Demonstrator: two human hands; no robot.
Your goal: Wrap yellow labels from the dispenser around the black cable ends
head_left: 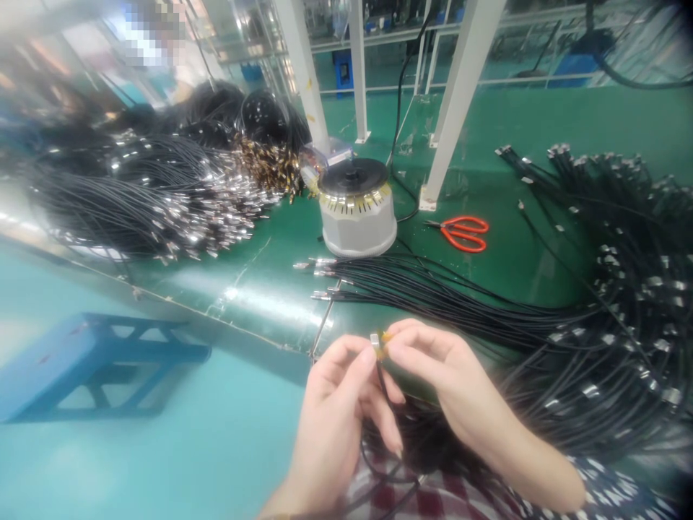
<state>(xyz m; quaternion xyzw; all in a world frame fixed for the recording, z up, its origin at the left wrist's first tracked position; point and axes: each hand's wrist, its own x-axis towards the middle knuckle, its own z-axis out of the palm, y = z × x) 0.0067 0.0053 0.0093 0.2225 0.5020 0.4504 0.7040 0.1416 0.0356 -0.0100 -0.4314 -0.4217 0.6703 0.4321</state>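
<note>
My left hand [338, 404] pinches a thin black cable [382, 383] just below its silver metal tip [375, 341]. My right hand [438, 368] pinches a small yellow piece [384, 345] against that tip. Both hands are closed and meet near the front edge of the green table [487, 274]. The cable runs down between my hands toward my lap.
A white round dispenser with a black lid [357, 209] stands mid-table, red scissors [463, 232] to its right. Black cables with metal ends lie in a row [411, 289], in a pile at right [622, 289] and heaped at left [162, 195]. A blue stool [92, 361] stands on the floor.
</note>
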